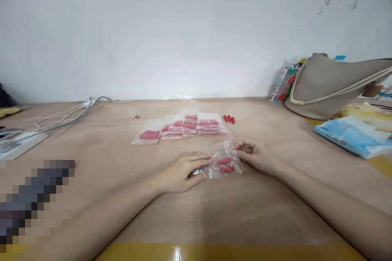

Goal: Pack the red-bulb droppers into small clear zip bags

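Note:
A clear zip-lock bag (pixel 214 154) lies flat on the table, with two red-bulbed droppers (pixel 224 160) showing inside it. My left hand (pixel 186 171) rests on the bag's left part with its fingers stretched out, covering the droppers' thin ends. At the bag's right end, by the zip strip, my right hand (pixel 252 155) has its thumb and fingers closed on the edge. Three loose droppers (pixel 229 119) with red bulbs and thin clear stems lie just beyond my right hand. Behind the bag, several filled zip-lock bags (pixel 149 133) overlap in a row.
To the right are a grey-beige bag (pixel 327 85), a blue tissue pack (pixel 346 136) and a plastic-wrapped package (pixel 281 85). Cables (pixel 79 116) and a white power strip (pixel 26 144) lie at left. A blurred dark object (pixel 30 200) is at the near left. A white wall stands behind.

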Motion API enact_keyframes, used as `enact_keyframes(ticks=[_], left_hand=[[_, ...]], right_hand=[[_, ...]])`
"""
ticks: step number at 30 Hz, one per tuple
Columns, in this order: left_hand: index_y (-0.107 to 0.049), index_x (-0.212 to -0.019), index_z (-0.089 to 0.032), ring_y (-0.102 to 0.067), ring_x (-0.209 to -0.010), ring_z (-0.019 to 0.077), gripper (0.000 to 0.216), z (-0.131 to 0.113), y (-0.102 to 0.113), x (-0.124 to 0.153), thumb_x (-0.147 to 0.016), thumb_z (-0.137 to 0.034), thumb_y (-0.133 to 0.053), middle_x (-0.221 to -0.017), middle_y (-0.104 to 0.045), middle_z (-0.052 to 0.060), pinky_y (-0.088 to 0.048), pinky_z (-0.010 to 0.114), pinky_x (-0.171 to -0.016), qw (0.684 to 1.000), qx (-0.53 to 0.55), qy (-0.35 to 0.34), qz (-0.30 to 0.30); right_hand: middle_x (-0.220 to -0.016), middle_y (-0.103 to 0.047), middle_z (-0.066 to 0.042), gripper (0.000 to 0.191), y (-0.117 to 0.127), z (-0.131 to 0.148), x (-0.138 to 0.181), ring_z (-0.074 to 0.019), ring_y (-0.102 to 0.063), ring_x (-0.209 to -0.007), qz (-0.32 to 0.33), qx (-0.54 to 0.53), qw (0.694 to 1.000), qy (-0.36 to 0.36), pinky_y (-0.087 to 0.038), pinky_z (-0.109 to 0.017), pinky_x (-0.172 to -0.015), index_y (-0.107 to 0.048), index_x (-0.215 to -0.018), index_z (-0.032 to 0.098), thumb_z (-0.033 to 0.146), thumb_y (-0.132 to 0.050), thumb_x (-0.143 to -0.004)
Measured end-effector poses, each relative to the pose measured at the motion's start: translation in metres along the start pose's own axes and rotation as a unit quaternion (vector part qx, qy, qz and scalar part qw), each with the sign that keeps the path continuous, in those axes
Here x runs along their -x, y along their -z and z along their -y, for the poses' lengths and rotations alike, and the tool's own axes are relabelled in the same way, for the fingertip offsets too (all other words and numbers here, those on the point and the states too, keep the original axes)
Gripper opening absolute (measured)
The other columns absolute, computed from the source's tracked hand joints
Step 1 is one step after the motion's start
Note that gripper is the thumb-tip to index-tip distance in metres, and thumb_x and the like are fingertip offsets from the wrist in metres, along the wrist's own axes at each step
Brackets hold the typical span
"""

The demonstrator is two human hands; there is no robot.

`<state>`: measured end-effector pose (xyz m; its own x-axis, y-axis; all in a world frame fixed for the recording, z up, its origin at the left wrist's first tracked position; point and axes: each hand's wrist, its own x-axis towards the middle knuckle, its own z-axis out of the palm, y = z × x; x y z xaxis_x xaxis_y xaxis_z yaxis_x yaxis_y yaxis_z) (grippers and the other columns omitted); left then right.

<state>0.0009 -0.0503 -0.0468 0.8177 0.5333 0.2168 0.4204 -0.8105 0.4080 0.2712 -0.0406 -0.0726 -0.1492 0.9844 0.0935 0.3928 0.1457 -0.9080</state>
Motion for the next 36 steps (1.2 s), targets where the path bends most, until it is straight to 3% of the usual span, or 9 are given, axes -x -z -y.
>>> enact_keyframes(ticks=[4,7,9,13,18,22,26,29,36], left_hand=[[-0.047,-0.128,-0.018,-0.041,-0.124,0.0209,0.043,0.0,0.001,-0.001,-0.087,-0.031,-0.049,-0.133,-0.045,0.01,-0.032,0.04,-0.105,1.0,0.002,0.003,0.007],[-0.045,-0.129,-0.018,-0.041,-0.125,0.021,0.043,0.0,0.001,-0.001,-0.088,-0.031,-0.048,-0.134,-0.044,0.009,-0.03,0.042,-0.106,1.0,-0.002,0.003,0.013],[-0.042,-0.131,-0.02,-0.039,-0.126,0.0206,0.044,0.001,0.001,0.0,-0.089,-0.031,-0.046,-0.135,-0.042,0.009,-0.028,0.043,-0.107,1.0,0.0,0.002,0.022],[-0.038,-0.133,-0.022,-0.034,-0.129,0.0198,0.043,0.002,0.001,0.001,-0.092,-0.033,-0.041,-0.138,-0.038,0.007,-0.025,0.044,-0.108,0.999,0.002,0.002,0.039],[-0.04,-0.132,-0.021,-0.034,-0.129,0.0199,0.045,0.001,0.001,0.0,-0.091,-0.037,-0.042,-0.138,-0.038,0.008,-0.025,0.043,-0.108,0.999,-0.012,0.002,0.037],[-0.041,-0.132,-0.021,-0.035,-0.128,0.0207,0.045,0.0,0.002,0.001,-0.09,-0.038,-0.044,-0.138,-0.039,0.008,-0.027,0.042,-0.107,1.0,-0.01,-0.001,0.025],[-0.04,-0.132,-0.021,-0.035,-0.128,0.0204,0.045,0.0,0.002,0.001,-0.09,-0.037,-0.044,-0.138,-0.038,0.008,-0.028,0.041,-0.107,1.0,-0.009,-0.001,0.021],[-0.041,-0.132,-0.022,-0.035,-0.128,0.0194,0.041,0.0,0.002,0.001,-0.093,-0.034,-0.039,-0.138,-0.039,0.006,-0.027,0.042,-0.107,1.0,-0.016,0.003,0.027],[-0.041,-0.132,-0.023,-0.036,-0.127,0.0195,0.041,0.0,0.0,0.001,-0.092,-0.032,-0.041,-0.137,-0.04,0.006,-0.028,0.042,-0.107,0.999,-0.021,0.01,0.023]], right_hand=[[-0.06,-0.058,-0.001,0.025,0.014,-0.004,-0.029,-0.011,-0.049,-0.051,-0.178,0.123,0.976,-0.001,-0.038,-0.023,-0.05,-0.059,-0.08,0.016,0.039,-0.056,-0.071],[-0.078,-0.064,-0.007,0.025,0.025,-0.007,-0.066,-0.0146,-0.056,-0.066,-0.236,0.213,0.947,-0.05,-0.041,-0.025,-0.061,-0.06,-0.086,0.014,0.031,-0.059,-0.068],[-0.08,-0.064,-0.008,0.032,0.029,-0.005,-0.089,-0.0167,-0.057,-0.071,-0.23,0.229,0.941,-0.092,-0.041,-0.026,-0.061,-0.059,-0.091,0.013,0.032,-0.062,-0.065],[-0.053,-0.056,-0.004,0.018,0.028,0.005,-0.12,-0.0167,-0.052,-0.056,-0.156,0.2,0.951,-0.174,-0.035,-0.026,-0.05,-0.059,-0.062,0.015,0.027,-0.07,-0.054],[-0.035,-0.038,0.003,0.021,0.022,0.011,-0.131,-0.0112,-0.04,-0.041,-0.142,0.124,0.962,-0.198,-0.025,-0.023,-0.04,-0.051,-0.051,0.017,0.017,-0.072,-0.05],[-0.04,-0.038,0.006,0.018,0.024,0.01,-0.12,-0.0086,-0.036,-0.038,-0.164,0.032,0.97,-0.179,-0.024,-0.022,-0.037,-0.053,-0.068,0.016,0.019,-0.067,-0.057],[-0.057,-0.047,0.006,0.033,0.026,0.009,-0.084,-0.0078,-0.046,-0.045,-0.214,-0.066,0.967,-0.12,-0.036,-0.019,-0.042,-0.045,-0.097,0.02,0.021,-0.055,-0.066],[-0.06,-0.049,0.007,0.04,0.02,0.006,-0.047,-0.0077,-0.047,-0.044,-0.241,-0.186,0.949,-0.085,-0.037,-0.019,-0.04,-0.039,-0.099,0.022,0.024,-0.057,-0.063],[-0.064,-0.05,0.007,0.047,0.001,0.009,-0.001,-0.0114,-0.056,-0.054,-0.206,-0.255,0.942,-0.071,-0.05,-0.027,-0.052,-0.036,-0.098,0.024,0.034,-0.065,-0.061]])
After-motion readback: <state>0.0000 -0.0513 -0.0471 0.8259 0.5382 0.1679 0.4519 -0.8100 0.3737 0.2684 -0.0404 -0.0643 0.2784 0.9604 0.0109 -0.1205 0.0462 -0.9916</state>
